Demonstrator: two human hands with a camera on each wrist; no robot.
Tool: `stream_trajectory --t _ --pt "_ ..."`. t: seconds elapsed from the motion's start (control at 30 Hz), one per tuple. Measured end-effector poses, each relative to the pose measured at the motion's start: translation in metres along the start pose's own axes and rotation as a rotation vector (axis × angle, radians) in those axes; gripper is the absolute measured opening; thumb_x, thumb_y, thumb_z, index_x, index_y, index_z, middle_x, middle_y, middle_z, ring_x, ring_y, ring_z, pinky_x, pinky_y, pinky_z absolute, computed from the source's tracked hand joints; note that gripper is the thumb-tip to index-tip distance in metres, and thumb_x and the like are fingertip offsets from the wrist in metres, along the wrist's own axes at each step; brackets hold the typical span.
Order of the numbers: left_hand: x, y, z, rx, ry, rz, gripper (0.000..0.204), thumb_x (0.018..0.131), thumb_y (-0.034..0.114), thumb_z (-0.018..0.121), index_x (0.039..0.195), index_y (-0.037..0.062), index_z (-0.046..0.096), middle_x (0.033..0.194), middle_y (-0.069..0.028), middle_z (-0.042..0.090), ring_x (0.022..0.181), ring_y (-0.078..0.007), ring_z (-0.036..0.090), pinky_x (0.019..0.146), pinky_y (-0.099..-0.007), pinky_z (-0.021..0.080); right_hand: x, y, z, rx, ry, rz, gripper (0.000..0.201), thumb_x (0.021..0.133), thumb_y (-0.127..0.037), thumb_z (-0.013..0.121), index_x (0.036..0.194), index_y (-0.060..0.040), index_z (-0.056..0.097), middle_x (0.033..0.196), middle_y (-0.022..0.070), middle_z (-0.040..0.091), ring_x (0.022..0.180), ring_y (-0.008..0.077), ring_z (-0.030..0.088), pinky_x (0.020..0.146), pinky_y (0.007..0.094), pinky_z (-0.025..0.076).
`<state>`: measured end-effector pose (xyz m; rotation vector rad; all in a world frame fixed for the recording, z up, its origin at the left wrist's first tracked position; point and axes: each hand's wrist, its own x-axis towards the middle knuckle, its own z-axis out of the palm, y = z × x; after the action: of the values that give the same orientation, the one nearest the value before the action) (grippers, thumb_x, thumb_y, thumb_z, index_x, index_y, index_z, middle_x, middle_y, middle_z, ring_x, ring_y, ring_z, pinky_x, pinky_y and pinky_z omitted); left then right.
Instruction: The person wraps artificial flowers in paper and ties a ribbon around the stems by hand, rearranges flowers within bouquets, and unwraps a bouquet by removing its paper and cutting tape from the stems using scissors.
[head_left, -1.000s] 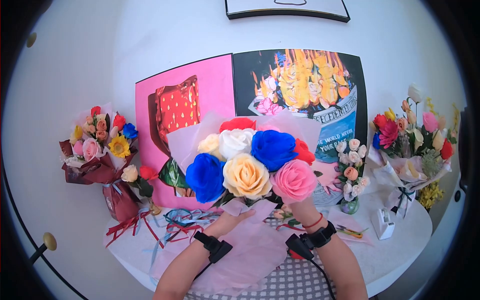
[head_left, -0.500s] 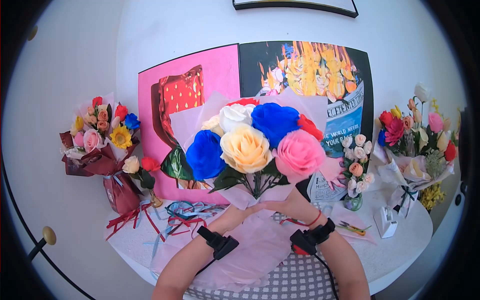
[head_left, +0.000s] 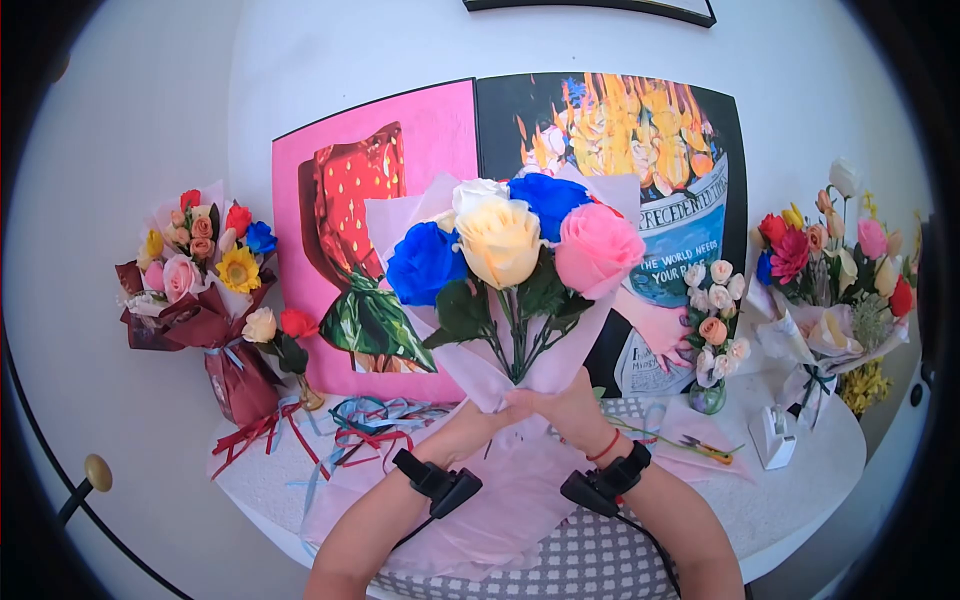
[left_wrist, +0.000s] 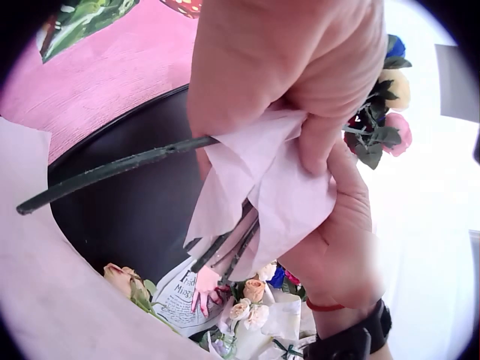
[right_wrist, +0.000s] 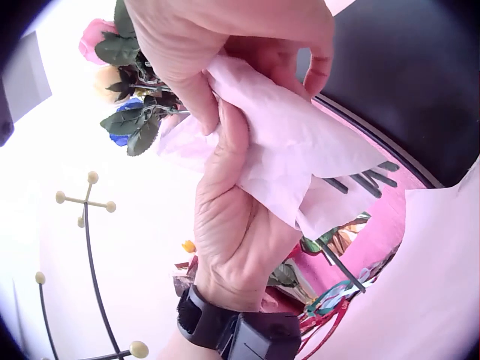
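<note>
pink paper (head_left: pixel 466 368), one bouquet (head_left: pixel 500 245), two hands (head_left: pixel 572 408)

The left forearm (head_left: pixel 365 530) rises from 7 o'clock and slants toward 1 o'clock; the right forearm (head_left: pixel 695 525) rises from 5 o'clock and slants toward 11. The left hand (head_left: pixel 478 420) and right hand (head_left: pixel 568 408) meet at 6 o'clock, just below centre, touching, both in a curled grip. In the right wrist view, the left thumb (right_wrist: pixel 232 135) points to 12 o'clock, and the right hand reaches down from 12 o'clock, its thumb just beside the left thumb.
</note>
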<state>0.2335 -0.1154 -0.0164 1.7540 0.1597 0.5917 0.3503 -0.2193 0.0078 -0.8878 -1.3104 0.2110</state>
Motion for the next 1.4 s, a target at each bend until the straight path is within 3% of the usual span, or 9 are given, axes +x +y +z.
stream_trajectory --t 0.23,0.37,0.47,0.57,0.67,0.77,0.87,1.13,1.4 --pt "-0.007 0.001 -0.011 -0.268 -0.162 -0.058 0.041 0.085 0.02 0.06 0.119 0.002 0.047 0.113 -0.0041 0.053 0.104 -0.013 0.05 0.086 -0.0276 0.041 0.003 0.009 -0.005 -0.077 0.013 -0.019 0.027 0.065 -0.016 0.077 0.062 0.0005 0.056 0.057 -0.0012 0.05 0.051 0.0055 0.04 0.046 0.0229 0.037" --pt "-0.004 0.001 -0.01 -0.285 -0.139 -0.108 0.042 0.085 0.022 0.06 0.12 0.002 0.047 0.113 -0.0033 0.052 0.106 -0.013 0.048 0.088 -0.028 0.039 0.002 0.002 -0.01 -0.168 -0.006 0.078 0.024 0.064 -0.011 0.076 0.073 -0.0003 0.056 0.068 -0.0005 0.054 0.061 0.0064 0.045 0.055 0.0237 0.041" --pt "-0.002 -0.001 -0.007 -0.251 -0.101 -0.105 0.043 0.085 0.023 0.06 0.12 0.0024 0.047 0.113 -0.0028 0.052 0.105 -0.0127 0.048 0.088 -0.0278 0.039 0.003 0.001 -0.009 -0.066 0.034 0.074 0.03 0.063 -0.017 0.079 0.062 0.0002 0.055 0.058 -0.0001 0.052 0.052 0.0057 0.044 0.046 0.0233 0.039" --pt "0.001 -0.005 -0.008 -0.222 -0.044 -0.082 0.037 0.085 0.017 0.059 0.117 0.0012 0.048 0.111 -0.0065 0.055 0.104 -0.0173 0.053 0.09 -0.033 0.043 0.004 -0.002 -0.005 0.053 0.085 0.077 0.029 0.063 -0.017 0.08 0.065 0.0005 0.056 0.06 0.0005 0.054 0.054 0.0059 0.046 0.047 0.0236 0.04" --pt "0.0 -0.002 -0.011 -0.126 -0.082 0.02 0.037 0.088 0.024 0.054 0.118 0.0028 0.048 0.109 -0.0045 0.056 0.105 -0.0165 0.052 0.089 -0.0325 0.042 0.006 0.0 -0.013 -0.058 0.091 0.049 0.028 0.063 -0.015 0.079 0.067 0.0007 0.057 0.062 0.0005 0.055 0.054 0.0059 0.047 0.047 0.0236 0.04" --pt "-0.005 0.015 -0.008 0.053 -0.018 -0.067 0.04 0.09 0.032 0.049 0.117 0.0019 0.05 0.107 -0.0025 0.056 0.098 -0.0121 0.052 0.085 -0.0266 0.041 0.008 -0.002 -0.014 -0.033 0.099 -0.01 0.025 0.065 -0.014 0.078 0.068 0.0007 0.057 0.063 0.0001 0.056 0.054 0.0057 0.047 0.048 0.0234 0.041" --pt "-0.005 0.014 -0.01 0.057 -0.023 0.044 0.041 0.092 0.035 0.045 0.115 0.0021 0.052 0.105 -0.0028 0.058 0.095 -0.0109 0.053 0.083 -0.0266 0.042 0.009 -0.006 -0.018 -0.038 0.085 0.034 0.023 0.066 -0.012 0.076 0.067 0.0007 0.057 0.062 -0.0002 0.055 0.055 0.0055 0.047 0.049 0.0232 0.041" --pt "0.006 -0.006 -0.024 0.144 -0.09 0.059 0.028 0.089 0.027 0.053 0.095 0.0014 0.062 0.084 0.0011 0.062 0.076 -0.0057 0.055 0.07 -0.022 0.044 0.011 -0.012 -0.025 0.085 0.113 0.151 0.02 0.066 -0.007 0.076 0.073 0.0007 0.059 0.069 0.0012 0.058 0.059 0.0072 0.053 0.053 0.0226 0.044" --pt "0.004 0.002 -0.005 0.107 -0.012 0.054 0.019 0.084 0.017 0.06 0.091 0.0004 0.062 0.076 0.0021 0.06 0.067 -0.0028 0.052 0.06 -0.0199 0.042 0.012 -0.008 -0.029 0.138 0.127 0.178 0.022 0.064 -0.003 0.075 0.078 0.0024 0.059 0.073 0.0033 0.059 0.06 0.0091 0.056 0.054 0.0232 0.047"
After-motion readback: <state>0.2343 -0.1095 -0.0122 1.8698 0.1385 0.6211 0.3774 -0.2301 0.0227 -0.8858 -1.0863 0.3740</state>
